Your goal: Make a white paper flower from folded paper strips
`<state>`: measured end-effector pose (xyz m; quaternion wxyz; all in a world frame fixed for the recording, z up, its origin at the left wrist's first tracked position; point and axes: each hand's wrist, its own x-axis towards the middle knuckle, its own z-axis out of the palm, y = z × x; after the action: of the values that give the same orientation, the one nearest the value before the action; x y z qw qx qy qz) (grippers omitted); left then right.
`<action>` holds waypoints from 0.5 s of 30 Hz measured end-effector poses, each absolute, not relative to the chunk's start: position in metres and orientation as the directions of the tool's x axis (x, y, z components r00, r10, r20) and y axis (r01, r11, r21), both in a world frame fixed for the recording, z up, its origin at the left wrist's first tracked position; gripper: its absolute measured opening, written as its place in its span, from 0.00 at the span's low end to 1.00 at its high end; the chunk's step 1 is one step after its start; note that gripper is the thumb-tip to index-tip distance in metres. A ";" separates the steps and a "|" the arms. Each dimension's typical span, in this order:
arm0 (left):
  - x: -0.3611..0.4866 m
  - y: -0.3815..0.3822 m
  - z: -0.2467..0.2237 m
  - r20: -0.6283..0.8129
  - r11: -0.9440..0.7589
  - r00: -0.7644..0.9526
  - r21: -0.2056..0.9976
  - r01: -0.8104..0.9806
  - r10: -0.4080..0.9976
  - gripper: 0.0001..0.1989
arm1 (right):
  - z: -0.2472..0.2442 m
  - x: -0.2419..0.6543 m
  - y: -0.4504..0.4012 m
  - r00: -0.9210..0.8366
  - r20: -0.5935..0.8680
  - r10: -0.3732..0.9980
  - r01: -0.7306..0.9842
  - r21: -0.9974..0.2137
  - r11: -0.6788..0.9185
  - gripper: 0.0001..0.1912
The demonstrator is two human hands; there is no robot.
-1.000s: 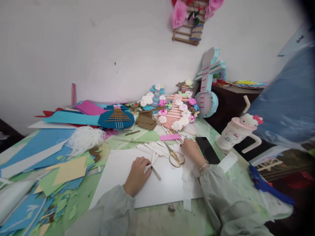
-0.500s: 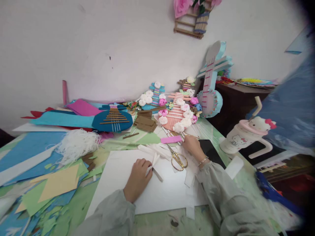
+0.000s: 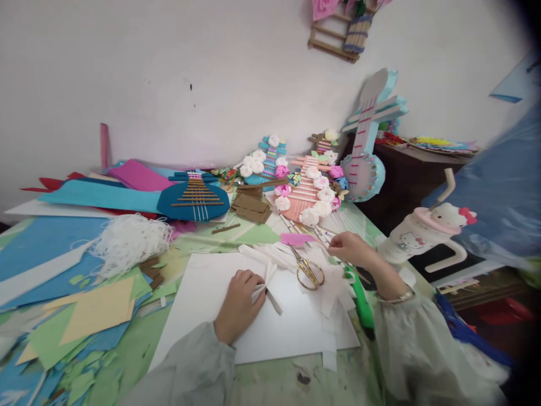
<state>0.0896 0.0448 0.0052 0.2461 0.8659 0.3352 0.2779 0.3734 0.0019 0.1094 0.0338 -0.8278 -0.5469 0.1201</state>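
Observation:
My left hand rests on a white board, its fingers closed on a pinched white paper bow whose folded strips fan out. My right hand is over the right side of the table, fingertips pressed together near several thin sticks or pens. Whether something small is between those fingers I cannot make out. Gold-handled scissors lie between the hands, touching white paper strips. Close to the scissors is a pink bar-shaped piece. A green object lies left of my right sleeve, its kind unclear.
Behind stand flower-trimmed lute-shaped crafts and a dark blue one. Left are white shredded strands and coloured paper scraps. A white cup with a straw stands right. Brown card pieces lie at the back.
My right hand has moved right, away from the pens, and its sleeve has shifted right, uncovering the green object and more white paper pieces. My left hand keeps its hold on the bow.

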 end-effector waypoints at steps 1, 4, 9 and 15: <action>0.089 0.045 0.005 0.323 -0.644 0.606 0.627 0.438 0.727 0.03 | 0.110 0.366 -0.004 0.308 -0.185 0.933 0.888 -0.296 -0.352 0.10; 0.086 0.045 0.005 0.342 -0.614 0.550 0.652 0.445 0.762 0.02 | 0.102 0.335 -0.013 0.031 -0.126 0.992 0.368 -0.921 -0.128 0.07; 0.080 0.046 0.005 0.392 -0.605 0.472 0.628 0.489 0.789 0.02 | 0.066 0.282 -0.004 -0.070 -0.029 0.997 -0.267 -0.963 -0.047 0.07; 0.075 0.054 0.004 0.378 -0.569 0.429 0.623 0.537 0.820 0.03 | 0.033 0.266 -0.002 -0.094 -0.064 0.993 -0.407 -0.908 -0.097 0.04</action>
<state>0.0753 0.0540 0.0040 0.2097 0.8190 0.4143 0.3372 0.2663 -0.0024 0.0327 0.5528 -0.3838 -0.3819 0.6335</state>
